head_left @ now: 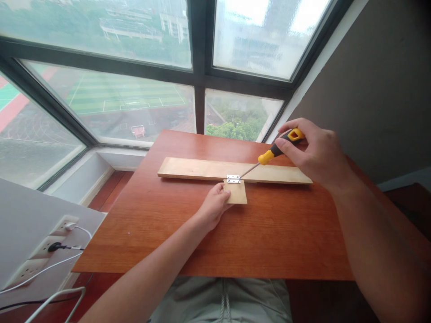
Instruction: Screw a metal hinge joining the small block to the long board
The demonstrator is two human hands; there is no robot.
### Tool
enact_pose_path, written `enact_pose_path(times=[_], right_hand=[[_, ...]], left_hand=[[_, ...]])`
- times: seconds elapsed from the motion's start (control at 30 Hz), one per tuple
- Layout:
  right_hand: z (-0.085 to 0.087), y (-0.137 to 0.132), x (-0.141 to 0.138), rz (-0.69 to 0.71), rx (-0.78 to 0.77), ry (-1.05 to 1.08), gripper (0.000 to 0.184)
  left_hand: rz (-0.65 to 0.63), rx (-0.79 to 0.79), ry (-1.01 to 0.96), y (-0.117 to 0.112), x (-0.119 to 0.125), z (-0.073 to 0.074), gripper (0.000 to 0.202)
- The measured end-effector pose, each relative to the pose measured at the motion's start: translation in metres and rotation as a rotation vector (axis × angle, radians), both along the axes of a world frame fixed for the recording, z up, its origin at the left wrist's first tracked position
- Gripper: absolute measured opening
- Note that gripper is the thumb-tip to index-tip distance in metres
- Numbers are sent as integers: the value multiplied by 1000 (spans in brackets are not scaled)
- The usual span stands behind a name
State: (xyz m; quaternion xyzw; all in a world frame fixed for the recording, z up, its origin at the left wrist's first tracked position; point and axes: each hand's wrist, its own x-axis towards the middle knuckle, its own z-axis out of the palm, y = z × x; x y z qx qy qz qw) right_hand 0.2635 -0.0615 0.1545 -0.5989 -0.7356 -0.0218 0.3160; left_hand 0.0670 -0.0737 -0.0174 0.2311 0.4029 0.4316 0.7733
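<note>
One screwdriver (266, 157) gripped in my right hand (319, 152), tip at the hinge (232, 179); left hand (213, 205) pinching the small wooden board (237, 194).

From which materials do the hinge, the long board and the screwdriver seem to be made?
Hinge: probably metal; it looks silvery and bright, with dark holes or screws.
Long board: likely wood, perhaps plywood; its pale tan face looks unpainted and matt.
Screwdriver: the yellow-and-black handle suggests plastic, possibly with rubber; the slim, greyish shaft seems metal.
</note>
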Motion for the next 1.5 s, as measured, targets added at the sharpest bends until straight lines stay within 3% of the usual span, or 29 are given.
enact_pose_path(times=[0.27, 0.4, 0.53, 0.7, 0.77, 0.9, 1.03, 1.13, 1.2, 1.37, 1.43, 1.5], right_hand=[[-1, 6, 5, -19, 27, -80, 26], [1, 10, 0, -141, 80, -251, 41], [6, 10, -10, -194, 80, -293, 36], [11, 9, -21, -40, 32, -285, 17], [11, 10, -23, 0, 45, -281, 19], [11, 11, -26, -63, 93, -309, 30], [17, 7, -26, 57, -41, -224, 12], [21, 5, -26, 181, -136, -101, 26], [19, 5, -27, 149, -114, -121, 27], [11, 9, -32, -98, 34, -349, 30], [11, 9, -32, -75, 3, -314, 25], [14, 7, -32, 35, -56, -233, 21]], left_hand=[[4, 6, -12, 0, 0, -1, 19], [1, 1, 7, 0, 0, 1, 19], [8, -1, 7, 0, 0, 2, 18], [7, 11, -10, 0, 0, 1, 20], [7, 9, -9, 0, 0, 1, 20], [11, 3, -4, 0, 0, 2, 19], [17, 6, -7, -1, 0, 2, 19], [12, 9, -12, -1, 0, 1, 19], [9, 12, -12, -1, -1, 1, 19], [11, 8, -5, -1, 0, 3, 18], [11, 6, -6, -1, 0, 3, 18], [11, 5, -8, -1, 0, 3, 18]])
